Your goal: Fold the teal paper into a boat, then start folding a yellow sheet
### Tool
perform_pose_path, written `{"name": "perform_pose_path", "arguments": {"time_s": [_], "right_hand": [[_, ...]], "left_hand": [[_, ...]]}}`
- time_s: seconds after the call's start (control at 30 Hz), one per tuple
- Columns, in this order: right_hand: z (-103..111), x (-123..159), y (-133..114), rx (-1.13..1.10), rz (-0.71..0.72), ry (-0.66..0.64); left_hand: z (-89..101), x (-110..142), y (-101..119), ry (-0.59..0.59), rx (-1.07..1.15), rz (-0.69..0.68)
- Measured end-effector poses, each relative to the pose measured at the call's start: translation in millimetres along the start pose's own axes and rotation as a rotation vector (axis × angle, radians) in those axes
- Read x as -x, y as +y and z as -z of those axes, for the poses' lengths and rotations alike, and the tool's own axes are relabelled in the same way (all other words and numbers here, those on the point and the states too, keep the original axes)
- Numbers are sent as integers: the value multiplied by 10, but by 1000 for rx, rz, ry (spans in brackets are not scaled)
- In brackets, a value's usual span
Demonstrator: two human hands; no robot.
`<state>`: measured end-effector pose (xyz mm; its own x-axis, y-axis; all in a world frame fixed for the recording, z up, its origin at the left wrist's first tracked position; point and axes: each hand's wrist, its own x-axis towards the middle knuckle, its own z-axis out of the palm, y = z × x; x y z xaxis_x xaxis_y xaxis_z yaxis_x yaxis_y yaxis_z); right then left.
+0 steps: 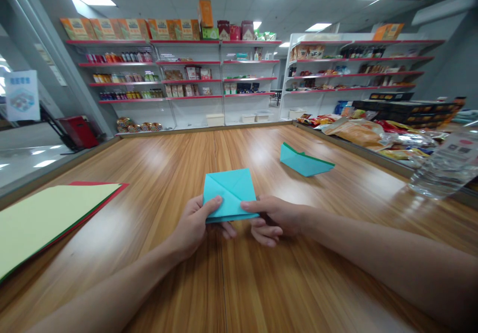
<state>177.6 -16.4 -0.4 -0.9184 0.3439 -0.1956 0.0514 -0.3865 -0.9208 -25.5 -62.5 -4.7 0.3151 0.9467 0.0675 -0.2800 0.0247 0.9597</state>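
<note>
A folded blue sheet of paper, roughly square with diagonal creases, is held up just above the wooden table. My left hand grips its left side, the thumb pressed on top and the fingers underneath. On the lower right edge, my right hand pinches the paper with its thumb on the face and fingers curled below. Beyond it to the right lies a folded paper boat, blue with a green edge. The undersides of the folded paper are hidden.
Pale yellow, green and red sheets lie stacked at the left. A clear plastic bottle stands at the right edge, near packaged snacks. Shelves of goods line the back wall.
</note>
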Motion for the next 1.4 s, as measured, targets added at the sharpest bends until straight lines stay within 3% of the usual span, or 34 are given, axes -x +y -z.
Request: {"name": "perform_pose_path", "arguments": {"time_s": [0.2,0.37,0.47,0.63,1.0,1.23,1.4], "right_hand": [[-29,7,-31,-37,-2,141],[-52,-20,14,31,74,186],[-27,-35,54,19,131,181],[6,-28,56,-20,44,71],[-24,-31,-5,3,40,223],[3,-54,53,297,218,330],[36,-35,131,453,365,512]], "left_hand": [[-20,11,24,20,54,6],[-9,-4,-3,-4,92,39],[-1,-19,-2,2,84,25],[13,-10,-4,-17,81,5],[105,-50,-10,-92,211,85],[87,-63,-39,-93,227,77],[32,-70,-27,46,221,35]]}}
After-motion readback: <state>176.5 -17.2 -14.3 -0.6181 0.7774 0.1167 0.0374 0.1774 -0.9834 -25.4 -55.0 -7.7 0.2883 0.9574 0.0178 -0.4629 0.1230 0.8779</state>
